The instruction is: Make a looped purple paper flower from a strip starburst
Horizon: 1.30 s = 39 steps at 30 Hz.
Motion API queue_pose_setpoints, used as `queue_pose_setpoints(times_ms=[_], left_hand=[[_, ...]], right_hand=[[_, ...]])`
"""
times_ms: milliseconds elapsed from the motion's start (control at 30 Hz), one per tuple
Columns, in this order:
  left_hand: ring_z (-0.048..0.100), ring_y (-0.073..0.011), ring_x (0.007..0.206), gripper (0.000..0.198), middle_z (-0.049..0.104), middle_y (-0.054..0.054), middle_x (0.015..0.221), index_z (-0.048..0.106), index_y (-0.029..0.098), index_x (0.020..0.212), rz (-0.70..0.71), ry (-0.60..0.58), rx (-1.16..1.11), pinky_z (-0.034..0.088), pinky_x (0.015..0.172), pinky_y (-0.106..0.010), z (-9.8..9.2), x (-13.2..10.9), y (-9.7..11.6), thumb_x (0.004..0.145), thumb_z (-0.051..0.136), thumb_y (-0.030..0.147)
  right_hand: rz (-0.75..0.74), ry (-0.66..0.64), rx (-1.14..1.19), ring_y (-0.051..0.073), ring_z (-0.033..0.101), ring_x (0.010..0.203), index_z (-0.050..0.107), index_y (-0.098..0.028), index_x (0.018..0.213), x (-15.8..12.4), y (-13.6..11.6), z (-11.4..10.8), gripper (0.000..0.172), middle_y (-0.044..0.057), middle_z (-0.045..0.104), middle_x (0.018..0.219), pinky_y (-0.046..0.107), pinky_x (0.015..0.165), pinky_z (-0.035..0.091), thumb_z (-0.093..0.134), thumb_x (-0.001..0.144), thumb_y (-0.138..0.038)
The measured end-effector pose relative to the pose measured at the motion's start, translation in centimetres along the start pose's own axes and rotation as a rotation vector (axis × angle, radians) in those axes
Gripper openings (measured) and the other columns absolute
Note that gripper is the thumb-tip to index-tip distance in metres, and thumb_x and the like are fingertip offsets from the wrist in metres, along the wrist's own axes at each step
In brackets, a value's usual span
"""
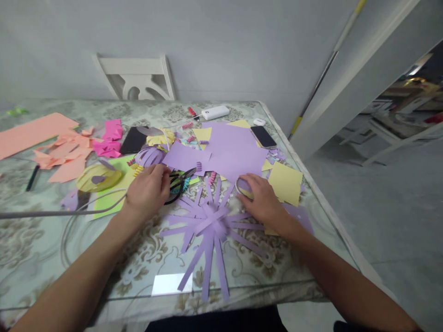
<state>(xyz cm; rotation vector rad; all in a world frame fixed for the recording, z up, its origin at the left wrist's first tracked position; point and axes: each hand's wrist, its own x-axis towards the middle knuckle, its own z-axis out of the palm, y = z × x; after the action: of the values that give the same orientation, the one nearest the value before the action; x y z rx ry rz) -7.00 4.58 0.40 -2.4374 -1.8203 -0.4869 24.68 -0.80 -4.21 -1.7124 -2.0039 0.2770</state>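
Note:
My left hand point(148, 190) is closed, its fingertips pinched together beside a pair of black-handled scissors point(177, 186). What the fingertips hold, if anything, is hidden. On the right, my right hand point(265, 200) has thumb and fingers around a roll of tape point(238, 186), seen as a pale ring standing on its edge. Between the hands lies a star of purple paper strips point(207, 246), its strips spread outward from a raised, crossed middle. Small coiled paper pieces, among them a pink coil point(212, 178), lie just beyond it.
Purple sheets point(235, 150), a yellow square point(285, 183) and a phone point(263, 137) lie to the right. Yellow paper figures point(100, 177), crumpled orange paper point(65, 150) and a dark pen point(32, 178) are left. A cable point(62, 214) crosses the left side; a power bank point(215, 112) sits behind.

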Motion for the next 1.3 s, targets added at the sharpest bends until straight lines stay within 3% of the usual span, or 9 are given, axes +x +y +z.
queue_pose_setpoints(times_ms=[133, 300, 567, 900, 1133, 1300], left_hand=[[0.07, -0.0331, 0.1, 0.031, 0.073, -0.017, 0.106, 0.064, 0.015, 0.106, -0.012, -0.07, 0.057, 0.053, 0.088, -0.042, -0.2, -0.1, 0.4, 0.093, 0.043, 0.032], [0.069, -0.0338, 0.102, 0.033, 0.073, -0.016, 0.106, 0.065, 0.015, 0.108, -0.008, -0.213, 0.133, 0.052, 0.089, -0.042, -0.3, 0.0, 0.9, 0.09, 0.046, 0.036], [0.07, -0.0365, 0.102, 0.04, 0.075, -0.018, 0.105, 0.068, 0.012, 0.113, -0.001, -0.271, 0.203, 0.052, 0.089, -0.045, 0.1, -0.1, 1.1, 0.091, 0.048, 0.039], [0.068, -0.041, 0.107, 0.038, 0.075, -0.023, 0.106, 0.068, 0.008, 0.114, -0.106, -0.111, 0.201, 0.051, 0.093, -0.048, -0.4, -0.5, 1.4, 0.09, 0.054, 0.034], [0.072, -0.0367, 0.093, 0.034, 0.075, -0.016, 0.106, 0.068, 0.017, 0.112, -0.166, -0.1, 0.09, 0.052, 0.071, -0.04, -1.0, -0.9, 1.8, 0.093, 0.054, 0.042], [0.073, -0.0322, 0.092, 0.03, 0.076, -0.013, 0.103, 0.064, 0.017, 0.115, -0.097, -0.136, -0.038, 0.051, 0.075, -0.036, -0.8, -1.2, 2.3, 0.092, 0.055, 0.033]], right_hand=[[-0.023, 0.134, 0.075, 0.037, 0.058, 0.122, 0.057, -0.018, 0.139, 0.3, -0.6, -0.7, 0.054, 0.018, 0.062, 0.127, 0.056, 0.109, 0.047, 0.066, 0.087, -0.027], [-0.039, 0.283, 0.208, 0.034, 0.055, 0.124, 0.053, -0.021, 0.146, -0.2, -2.5, -1.8, 0.057, 0.017, 0.052, 0.128, 0.053, 0.109, 0.048, 0.065, 0.091, -0.033], [-0.051, 0.195, 0.416, 0.03, 0.054, 0.132, 0.058, -0.029, 0.138, -0.9, -3.4, -1.9, 0.041, 0.013, 0.051, 0.142, 0.048, 0.101, 0.057, 0.062, 0.098, -0.036], [-0.027, 0.131, 0.582, 0.028, 0.056, 0.136, 0.06, -0.031, 0.137, -1.2, -3.4, -1.7, 0.036, 0.01, 0.052, 0.151, 0.043, 0.101, 0.059, 0.057, 0.103, -0.04], [0.03, 0.087, 0.675, 0.026, 0.064, 0.126, 0.059, -0.03, 0.134, -1.2, -3.5, -1.5, 0.034, 0.01, 0.059, 0.145, 0.041, 0.099, 0.06, 0.057, 0.103, -0.042], [0.055, 0.047, 0.684, 0.025, 0.067, 0.119, 0.058, -0.03, 0.127, -1.3, -3.5, -1.3, 0.028, 0.008, 0.066, 0.131, 0.037, 0.093, 0.06, 0.057, 0.103, -0.043]])
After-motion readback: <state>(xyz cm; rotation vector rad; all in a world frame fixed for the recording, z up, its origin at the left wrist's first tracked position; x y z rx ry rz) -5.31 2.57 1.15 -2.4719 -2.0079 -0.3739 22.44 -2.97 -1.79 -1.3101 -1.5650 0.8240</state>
